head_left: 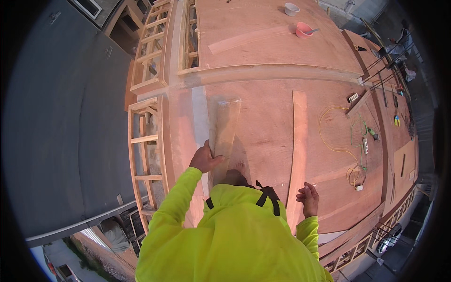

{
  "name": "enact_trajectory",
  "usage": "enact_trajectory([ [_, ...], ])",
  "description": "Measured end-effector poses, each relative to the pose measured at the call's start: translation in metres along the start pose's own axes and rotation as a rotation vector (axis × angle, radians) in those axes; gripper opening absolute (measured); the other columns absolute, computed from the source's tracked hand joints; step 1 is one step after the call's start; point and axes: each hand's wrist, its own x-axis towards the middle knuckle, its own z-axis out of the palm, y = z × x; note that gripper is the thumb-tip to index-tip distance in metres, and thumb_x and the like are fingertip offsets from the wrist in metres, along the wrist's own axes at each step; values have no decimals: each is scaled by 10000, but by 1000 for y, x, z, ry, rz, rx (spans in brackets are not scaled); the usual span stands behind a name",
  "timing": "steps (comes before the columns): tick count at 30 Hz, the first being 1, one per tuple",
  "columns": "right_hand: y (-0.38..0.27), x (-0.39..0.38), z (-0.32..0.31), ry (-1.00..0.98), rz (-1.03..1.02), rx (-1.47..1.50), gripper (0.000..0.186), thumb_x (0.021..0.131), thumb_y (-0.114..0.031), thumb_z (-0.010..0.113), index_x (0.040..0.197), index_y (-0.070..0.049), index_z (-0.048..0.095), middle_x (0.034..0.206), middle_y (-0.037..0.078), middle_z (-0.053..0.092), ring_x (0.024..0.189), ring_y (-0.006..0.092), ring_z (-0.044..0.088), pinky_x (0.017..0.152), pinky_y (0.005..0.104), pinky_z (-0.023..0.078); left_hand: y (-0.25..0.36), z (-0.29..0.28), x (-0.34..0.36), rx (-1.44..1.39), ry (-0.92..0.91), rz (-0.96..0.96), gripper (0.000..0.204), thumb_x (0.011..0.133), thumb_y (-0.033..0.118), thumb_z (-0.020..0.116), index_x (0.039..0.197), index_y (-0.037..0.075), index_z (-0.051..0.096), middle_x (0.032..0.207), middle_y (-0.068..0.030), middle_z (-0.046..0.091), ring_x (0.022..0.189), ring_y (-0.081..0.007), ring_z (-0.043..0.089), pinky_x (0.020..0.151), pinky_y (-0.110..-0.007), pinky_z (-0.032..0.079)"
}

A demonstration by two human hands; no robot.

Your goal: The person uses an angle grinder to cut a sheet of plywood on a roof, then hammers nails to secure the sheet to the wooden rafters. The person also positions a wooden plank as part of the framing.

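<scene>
My left hand (206, 158) grips the left edge of a wooden board (227, 129), its thumb lying across the face and the fingers at the edge. The board stretches away from me, and its near end is partly hidden by my body. Beside it on the left lies a pale grey strip (199, 113) along the plywood deck (268, 127). My right hand (308, 198) is raised at my right side, fingers loosely bent and apart, with nothing visible in them. Nearest to it is a long plywood strip (299, 136) lying on the deck.
Slatted timber frames (148, 138) with gaps run along the left, beside a dark grey wall (61, 117). A raised ledge (272, 71) crosses ahead. Beyond it sit a red bucket (303, 30) and a white bucket (291, 9). Yellow cable (324, 136), power strips and a green tool (372, 133) lie right.
</scene>
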Motion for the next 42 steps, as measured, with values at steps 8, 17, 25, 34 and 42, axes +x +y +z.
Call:
enact_trajectory([
  [8, 86, 94, -57, -96, 277, -563, 517, 939, -188, 685, 1371, 36, 513, 951, 168, 690, 614, 238, 698, 505, 347, 562, -13, -32, -2, -335, 445, -75, 716, 761, 150, 827, 1327, -75, 451, 1135, -251, 709, 1035, -324, 718, 941, -393, 562],
  [17, 48, 241, -87, -96, 327, -641, 569, 909, -169, 695, 1401, 34, 494, 901, 166, 690, 593, 253, 693, 475, 387, 546, 10, -38, 48, -634, 1230, -135, 493, 843, -45, 730, 1284, -49, 512, 1201, -166, 641, 1081, -226, 645, 945, -361, 545],
  [25, -171, 345, 105, -288, -454, -914, 656, 883, -223, 770, 1430, 18, 500, 1090, 196, 685, 925, 322, 702, 840, 440, 571, 91, -63, 107, -1084, 1370, -172, 463, 941, 236, 703, 1298, -4, 532, 1198, -153, 648, 1025, -233, 676, 843, -392, 605],
  [34, -267, 329, 351, -874, -1400, -1302, 1021, 677, -301, 862, 1545, -106, 359, 1478, 201, 438, 1355, 425, 419, 1110, 609, 315, 109, -72, 212, -1467, 1146, -401, 537, 951, 410, 691, 1296, 26, 544, 1155, -155, 674, 959, -277, 725, 774, -434, 642],
  [42, -328, 417, 458, -1139, -986, -1268, 934, 602, -184, 838, 1461, -101, 479, 1296, 186, 591, 1163, 391, 544, 1027, 457, 443, 50, -155, 360, -1336, 840, -503, 641, 1010, 559, 527, 1374, 32, 507, 1274, -147, 620, 1202, -304, 610, 959, -508, 522],
])
